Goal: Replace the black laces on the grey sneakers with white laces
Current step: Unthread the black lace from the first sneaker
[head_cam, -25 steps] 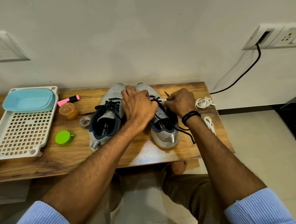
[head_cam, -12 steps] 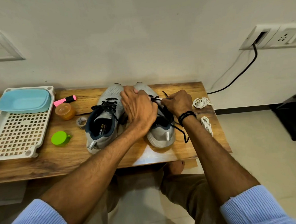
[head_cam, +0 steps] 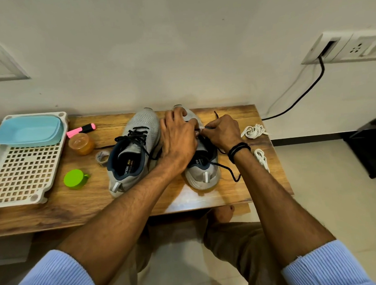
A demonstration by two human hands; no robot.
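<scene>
Counter, wood-grain, set against a pale wall. Far left: white perforated tray, with a light blue tub lying in its far end. Just beside the tray: pink highlighter, amber jar and, nearer the front edge, a green lid. A small tape roll lies touching or almost touching the heel side of the left sneaker. This grey shoe stands toe to the wall, black laces threaded and loose at the top. Left hand: reaches across and lies over the forefoot of the right sneaker, fingers bent down round the shoe, grip closed on it. The right sneaker stands beside the left one, also toe to the wall, heel toward the person. Right hand: fingers curled, grip pinching a pale lace tip just above the eyelets, where the two hands meet; whether the tip belongs to a black or a white lace cannot be told. A loose black lace trails from the right sneaker under the right wrist onto the counter. The wrist carries a black band. Right of the hand: two bundles of white laces, one farther back, one nearer, both untouched on the counter. Wall, far right: white socket plate with a black cable hanging from it.
</scene>
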